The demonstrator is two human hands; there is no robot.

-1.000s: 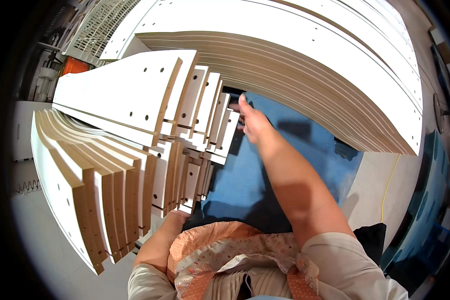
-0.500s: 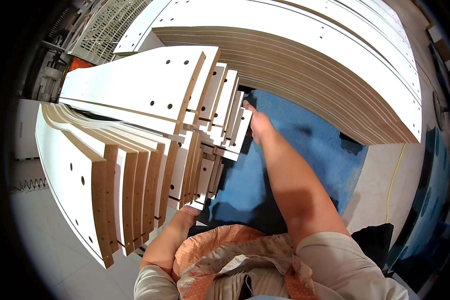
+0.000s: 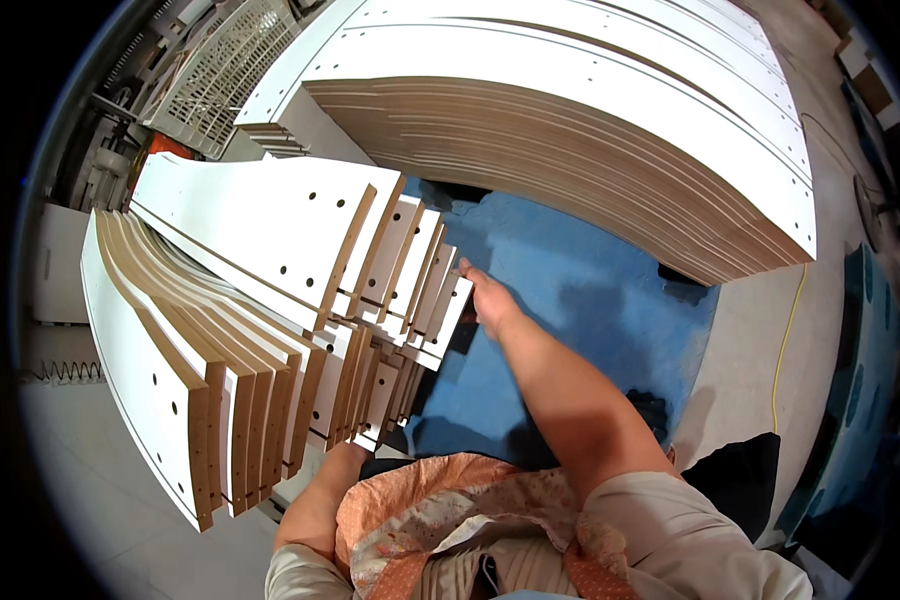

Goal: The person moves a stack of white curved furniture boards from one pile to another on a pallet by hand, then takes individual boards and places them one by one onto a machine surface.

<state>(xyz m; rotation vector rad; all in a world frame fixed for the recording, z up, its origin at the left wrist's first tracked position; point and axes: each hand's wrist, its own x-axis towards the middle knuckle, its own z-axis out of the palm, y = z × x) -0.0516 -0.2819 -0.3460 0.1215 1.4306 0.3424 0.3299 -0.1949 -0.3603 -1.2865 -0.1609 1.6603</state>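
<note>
My right grip (image 3: pixel 488 303) was against the right-hand end of a bundle of white boards (image 3: pixel 260 225), the thumb showing at the outermost board's edge; the other fingers were hidden, so I cannot tell how far it was closed. My left grip (image 3: pixel 348 453) was at the bundle's near, lower end, largely hidden behind the boards, and I cannot tell whether it had hold of any.

The boards were to my front left, tilted and fanned, their ends staggered, with brown edges and dark round holes. Beyond them lay a long stack of similar panels (image 3: pixel 570 165). A blue surface (image 3: pixel 590 260) spread between that stack and me. A pale lattice crate (image 3: pixel 220 75) was at upper left, and a yellow cable (image 3: pixel 787 350) ran along the right.
</note>
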